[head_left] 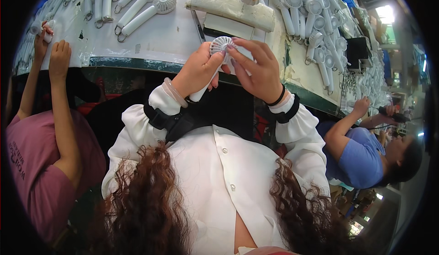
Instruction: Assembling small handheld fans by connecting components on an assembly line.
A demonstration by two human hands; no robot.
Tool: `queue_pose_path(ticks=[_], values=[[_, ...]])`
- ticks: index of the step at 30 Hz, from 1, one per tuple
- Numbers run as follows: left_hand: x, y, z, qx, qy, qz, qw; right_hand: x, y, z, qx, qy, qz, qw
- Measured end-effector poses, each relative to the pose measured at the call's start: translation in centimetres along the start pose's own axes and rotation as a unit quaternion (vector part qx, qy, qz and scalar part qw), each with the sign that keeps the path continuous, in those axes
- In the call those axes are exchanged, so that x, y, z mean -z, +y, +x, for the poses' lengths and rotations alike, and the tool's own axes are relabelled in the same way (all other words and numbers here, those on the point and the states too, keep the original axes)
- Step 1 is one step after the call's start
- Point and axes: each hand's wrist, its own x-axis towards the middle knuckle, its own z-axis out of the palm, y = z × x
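With the left hand [194,69] curled round it, holds a small white fan [219,44] by its long handle. With the right hand [263,72], touches the front of its round head, thumb and bent fingers set there. Cannot tell if pinching it or just resting on it. Looks plain and white, with thin ribs running out from the middle like spokes on a wheel. Has a smooth, straight handle, partly hidden behind the left hand and slanting down to the left. Held up in front of the chest, by the near edge of the pale worktop [157,40]. Looks much like the other white fans [141,19] lying there.
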Motion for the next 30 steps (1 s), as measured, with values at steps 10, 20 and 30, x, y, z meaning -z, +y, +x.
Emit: queue_pose_path(ticks=[10, 20, 30], values=[[-1.0, 0.8, -0.1, -0.021, -0.001, 0.045, 0.999, -2.0, 0.3, -0.2, -0.319, 0.020, 0.454, 0.832], [-2.0, 0.2, -1.9, -0.188, 0.008, 0.306, 0.933, -0.8, 2.5, 0.7, -0.385, 0.080, 0.472, 0.789], [-2.6, 1.3, 0.5, -0.159, 0.079, 0.338, 0.924, -1.9, 4.7, 2.8, -0.294, 0.153, 0.108, 0.937]])
